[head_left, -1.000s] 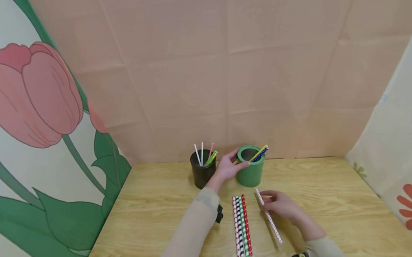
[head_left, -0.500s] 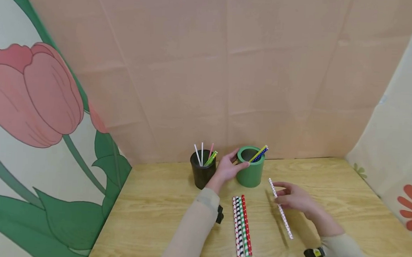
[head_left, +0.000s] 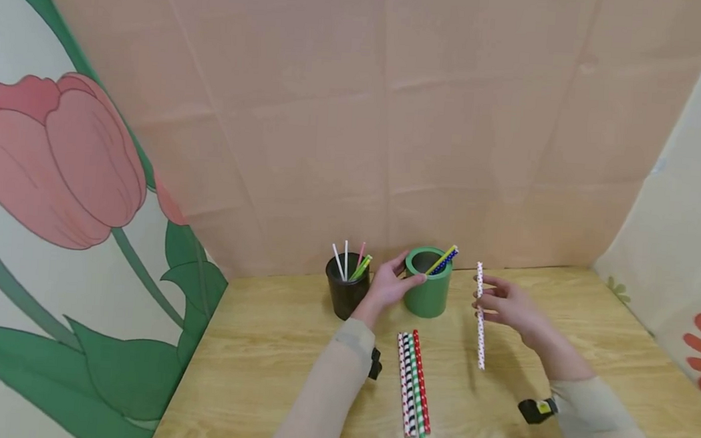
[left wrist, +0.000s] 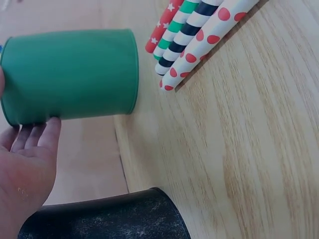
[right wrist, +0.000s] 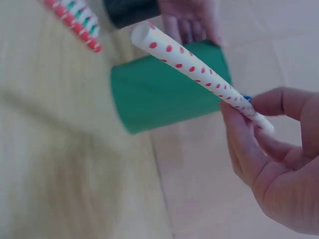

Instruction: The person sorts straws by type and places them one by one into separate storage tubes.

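Note:
My left hand (head_left: 388, 287) holds the green cup (head_left: 429, 297) by its upper part, thumb on the near side and fingers on the left. A yellow straw and a blue dotted straw (head_left: 444, 263) lean inside that cup. To its right, my right hand (head_left: 510, 309) pinches a white paper straw with red dots (head_left: 480, 341) between thumb and fingertips. This straw is nearly upright and clear of the table, its shadow falling beside it. In the right wrist view, its lower open end (right wrist: 142, 36) points toward the camera, overlapping the green cup.
Left of the green cup stands a black cup (head_left: 341, 300) with several thin white, pink and green sticks. In front, several patterned paper straws (head_left: 414, 387) lie side by side on the wooden table (head_left: 257, 367). A pinkish sheet (head_left: 307, 142) hangs behind.
My right hand has lifted the red-dotted straw up and to the right, turning it from slanted to nearly upright. My left hand stays at the green cup.

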`<state>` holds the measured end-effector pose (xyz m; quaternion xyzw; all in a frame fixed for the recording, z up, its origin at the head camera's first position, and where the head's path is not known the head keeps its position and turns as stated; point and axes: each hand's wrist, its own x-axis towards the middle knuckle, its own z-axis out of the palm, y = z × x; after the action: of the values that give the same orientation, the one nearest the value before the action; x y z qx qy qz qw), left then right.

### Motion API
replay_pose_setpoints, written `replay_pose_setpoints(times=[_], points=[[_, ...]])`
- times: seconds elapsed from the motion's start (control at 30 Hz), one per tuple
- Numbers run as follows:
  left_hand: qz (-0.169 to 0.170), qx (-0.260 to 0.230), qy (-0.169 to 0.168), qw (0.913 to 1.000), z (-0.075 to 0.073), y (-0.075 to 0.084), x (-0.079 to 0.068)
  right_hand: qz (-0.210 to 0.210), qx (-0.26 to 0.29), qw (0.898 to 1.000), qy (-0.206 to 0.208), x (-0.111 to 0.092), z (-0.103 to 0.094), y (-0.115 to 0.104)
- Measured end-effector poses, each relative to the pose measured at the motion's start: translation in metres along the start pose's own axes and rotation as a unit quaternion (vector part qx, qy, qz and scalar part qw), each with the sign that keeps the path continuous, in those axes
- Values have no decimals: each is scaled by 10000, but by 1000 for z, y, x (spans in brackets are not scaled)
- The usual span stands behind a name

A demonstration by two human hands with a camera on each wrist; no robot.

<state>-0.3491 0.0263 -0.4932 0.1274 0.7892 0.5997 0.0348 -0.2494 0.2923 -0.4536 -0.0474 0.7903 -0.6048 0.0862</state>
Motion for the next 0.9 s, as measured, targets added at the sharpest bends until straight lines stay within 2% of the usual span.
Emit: replay_pose_setpoints(times=[0.1,0.2,0.23,0.3,0.43,0.53,0.6,0.7,0.9], points=[[14,33,-32,10000,0,2,1,-242,360,9981,437,7,1,-14],[14,76,-26,10000,1,3,2,-644,1071,9868,1030,12,7,-29],[21,85,-30,10000,1,3,2,-797,1394,9787,1283,14,10,-34],[41,98,-44,9999,1,2,2,-1117,2089,9556,1751,19,16,-42],[52,71,-55,9999,1,1,0,-1614,2999,9007,2698,29,30,-57],[88,-1,-20,10000,2,0,-1,-1956,3196,8703,3196,37,40,-65],[108,-5,-22,9999,2,-1,0,-2157,3195,8589,3373,42,45,-68],[153,-23,-33,9999,2,-1,0,-2319,2969,8576,3500,49,50,-68],[80,15,-8,10000,1,0,1,-2265,2388,8779,3477,60,57,-61]])
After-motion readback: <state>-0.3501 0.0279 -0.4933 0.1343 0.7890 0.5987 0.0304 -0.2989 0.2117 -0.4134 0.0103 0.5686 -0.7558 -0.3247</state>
